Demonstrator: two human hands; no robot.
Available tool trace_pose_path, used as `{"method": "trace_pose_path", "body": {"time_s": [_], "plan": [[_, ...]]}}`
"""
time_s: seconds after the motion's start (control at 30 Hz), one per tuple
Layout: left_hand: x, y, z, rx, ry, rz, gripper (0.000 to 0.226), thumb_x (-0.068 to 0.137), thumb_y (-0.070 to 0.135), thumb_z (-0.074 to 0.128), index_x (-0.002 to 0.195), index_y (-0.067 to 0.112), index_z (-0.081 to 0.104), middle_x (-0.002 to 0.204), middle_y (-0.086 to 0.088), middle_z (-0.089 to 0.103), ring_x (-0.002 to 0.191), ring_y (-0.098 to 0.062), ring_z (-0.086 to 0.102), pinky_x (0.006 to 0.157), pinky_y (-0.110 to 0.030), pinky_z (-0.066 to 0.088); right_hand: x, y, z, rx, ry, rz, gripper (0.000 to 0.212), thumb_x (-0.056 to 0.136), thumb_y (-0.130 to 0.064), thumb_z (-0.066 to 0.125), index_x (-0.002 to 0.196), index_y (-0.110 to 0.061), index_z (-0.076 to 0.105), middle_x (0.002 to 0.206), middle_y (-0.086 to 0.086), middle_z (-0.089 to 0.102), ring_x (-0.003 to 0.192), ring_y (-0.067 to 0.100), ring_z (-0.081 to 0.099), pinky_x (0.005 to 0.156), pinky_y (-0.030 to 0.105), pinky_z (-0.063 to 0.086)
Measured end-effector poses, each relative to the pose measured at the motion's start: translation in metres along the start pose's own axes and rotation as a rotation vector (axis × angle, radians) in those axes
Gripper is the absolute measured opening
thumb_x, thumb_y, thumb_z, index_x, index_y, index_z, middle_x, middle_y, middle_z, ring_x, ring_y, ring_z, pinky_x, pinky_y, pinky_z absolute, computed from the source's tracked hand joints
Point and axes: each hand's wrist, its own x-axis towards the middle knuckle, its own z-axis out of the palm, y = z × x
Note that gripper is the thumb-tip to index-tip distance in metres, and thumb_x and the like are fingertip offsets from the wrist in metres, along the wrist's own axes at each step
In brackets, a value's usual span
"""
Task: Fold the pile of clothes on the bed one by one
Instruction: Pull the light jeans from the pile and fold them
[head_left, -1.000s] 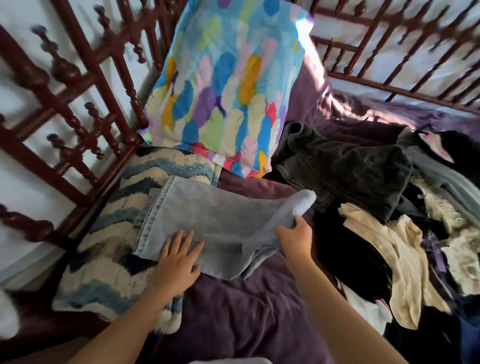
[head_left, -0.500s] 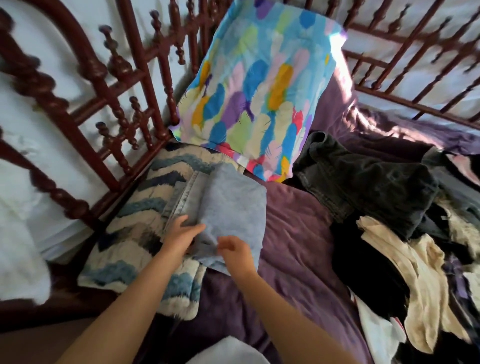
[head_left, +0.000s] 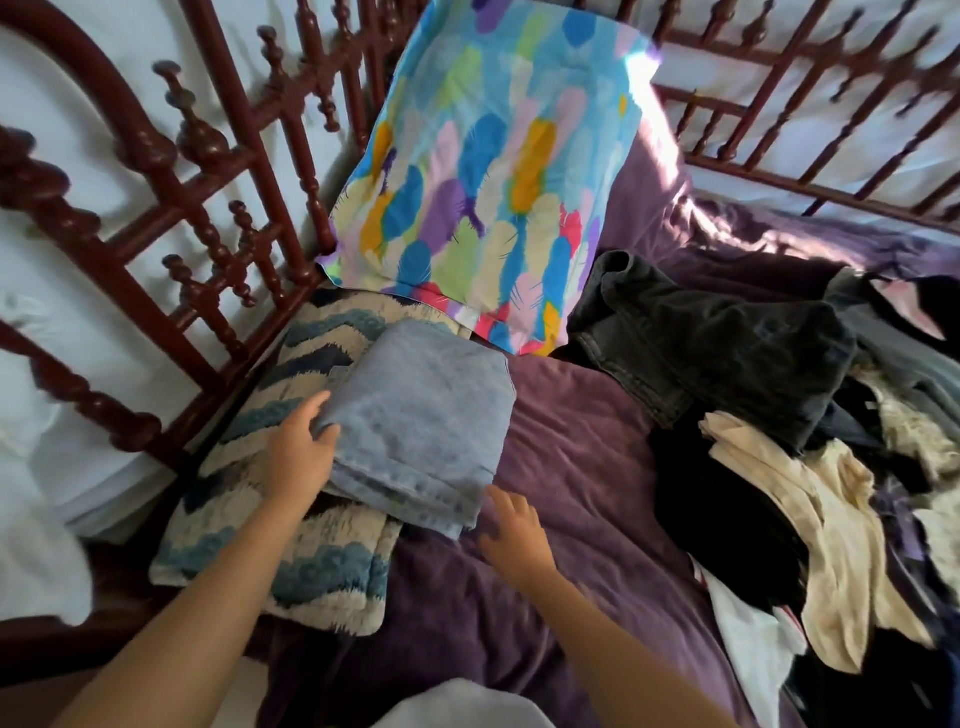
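Observation:
Light blue jeans (head_left: 423, 415) lie folded into a thick rectangle, partly on a blue and cream zigzag cushion (head_left: 311, 566) and partly on the purple bedspread (head_left: 576, 467). My left hand (head_left: 301, 452) rests on the jeans' left edge, with the fingers curled round that edge. Just off the fold's near right corner, my right hand (head_left: 514, 530) hovers with relaxed fingers, holding nothing. To the right is the unfolded pile: dark grey jeans (head_left: 727, 343), a cream garment (head_left: 810, 514) and black clothes (head_left: 722, 519).
A feather-print pillow (head_left: 493, 171) leans against the dark red wooden bed frame (head_left: 249, 156) at the back. The frame's rails run along the left and far sides. Something white (head_left: 462, 706) shows at the bottom edge.
The right hand carried the jeans' loose end over to the left and let go, so the fold is now closed. The left hand slid from the top to the left edge.

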Motion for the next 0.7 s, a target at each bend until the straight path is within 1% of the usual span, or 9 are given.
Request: {"method": "trace_pose_path", "body": {"time_s": [0.07, 0.13, 0.2, 0.27, 0.33, 0.4, 0.47, 0.57, 0.7], "plan": [[-0.006, -0.021, 0.004, 0.339, 0.027, 0.113, 0.047, 0.090, 0.014, 0.059, 0.134, 0.005, 0.047, 0.133, -0.022, 0.050, 0.122, -0.040, 0.045, 0.098, -0.051, 0.041, 0.000, -0.002, 0.009, -0.143, -0.048, -0.068, 0.071, 0.092, -0.026, 0.050, 0.150, -0.026, 0.009, 0.153, 0.003, 0.016, 0.138, 0.026, 0.022, 0.108, 0.039, 0.029], [-0.017, -0.038, 0.014, 0.560, 0.065, 0.382, 0.045, 0.084, 0.011, 0.063, 0.127, 0.005, 0.054, 0.129, -0.027, 0.051, 0.120, -0.045, 0.043, 0.090, -0.058, 0.045, 0.002, -0.005, 0.022, -0.265, -0.087, -0.083, 0.079, 0.092, -0.028, 0.052, 0.150, -0.028, -0.001, 0.157, 0.007, 0.005, 0.143, 0.027, 0.015, 0.110, 0.044, 0.027], [-0.029, -0.049, 0.026, 0.701, 0.063, 0.817, 0.044, 0.082, 0.011, 0.053, 0.126, 0.010, 0.051, 0.133, -0.023, 0.050, 0.129, -0.041, 0.034, 0.095, -0.056, 0.040, 0.006, -0.009, 0.035, -0.368, 0.085, -0.134, 0.108, 0.073, -0.037, 0.073, 0.149, -0.024, -0.002, 0.150, 0.021, 0.026, 0.134, 0.032, 0.036, 0.098, 0.043, 0.043], [-0.033, -0.057, 0.034, 0.835, -0.014, 1.062, 0.056, 0.076, 0.018, 0.057, 0.131, 0.015, 0.043, 0.144, -0.016, 0.039, 0.144, -0.033, 0.009, 0.111, -0.050, 0.017, 0.012, -0.016, 0.046, -0.358, 0.144, -0.134, 0.146, 0.032, -0.042, 0.086, 0.149, -0.022, 0.002, 0.122, 0.020, 0.060, 0.106, 0.032, 0.064, 0.072, 0.037, 0.056], [-0.025, -0.067, 0.036, 0.910, -0.110, 0.964, 0.088, 0.058, 0.030, 0.082, 0.133, 0.016, 0.039, 0.144, -0.015, 0.041, 0.145, -0.029, -0.002, 0.114, -0.044, 0.007, 0.025, -0.020, 0.057, -0.315, 0.186, -0.144, 0.157, 0.015, -0.042, 0.088, 0.147, -0.023, 0.006, 0.110, 0.018, 0.067, 0.096, 0.033, 0.067, 0.066, 0.038, 0.057], [-0.016, -0.065, 0.034, 0.929, -0.190, 0.819, 0.110, 0.038, 0.043, 0.091, 0.132, 0.016, 0.039, 0.134, -0.017, 0.053, 0.138, -0.033, 0.021, 0.108, -0.043, 0.023, 0.040, -0.029, 0.059, -0.320, 0.199, -0.166, 0.165, 0.011, -0.044, 0.089, 0.149, -0.022, 0.002, 0.110, 0.020, 0.066, 0.098, 0.038, 0.066, 0.069, 0.044, 0.056], [-0.008, -0.059, 0.035, 0.930, -0.204, 0.744, 0.114, 0.030, 0.049, 0.091, 0.130, 0.015, 0.049, 0.127, -0.018, 0.058, 0.124, -0.035, 0.044, 0.095, -0.046, 0.045, 0.055, -0.039, 0.060, -0.327, 0.251, -0.136, 0.164, 0.014, -0.036, 0.091, 0.151, -0.020, 0.002, 0.111, 0.023, 0.065, 0.099, 0.041, 0.064, 0.071, 0.048, 0.055], [-0.001, -0.052, 0.039, 0.953, -0.202, 0.679, 0.108, 0.026, 0.050, 0.092, 0.122, 0.012, 0.062, 0.125, -0.018, 0.060, 0.113, -0.035, 0.059, 0.080, -0.046, 0.054, 0.070, -0.045, 0.051, -0.385, 0.251, -0.139, 0.122, 0.022, -0.026, 0.091, 0.131, -0.024, 0.037, 0.105, 0.022, 0.066, 0.092, 0.041, 0.066, 0.067, 0.047, 0.055], [-0.004, -0.047, 0.043, 0.905, -0.153, 0.699, 0.106, 0.028, 0.041, 0.094, 0.122, 0.006, 0.060, 0.119, -0.023, 0.061, 0.107, -0.039, 0.061, 0.078, -0.050, 0.053, 0.070, -0.034, 0.027, -0.430, 0.308, -0.252, 0.083, 0.016, -0.021, 0.090, 0.092, -0.023, 0.054, 0.071, 0.003, 0.061, 0.057, 0.026, 0.060, 0.037, 0.024, 0.042]]}}
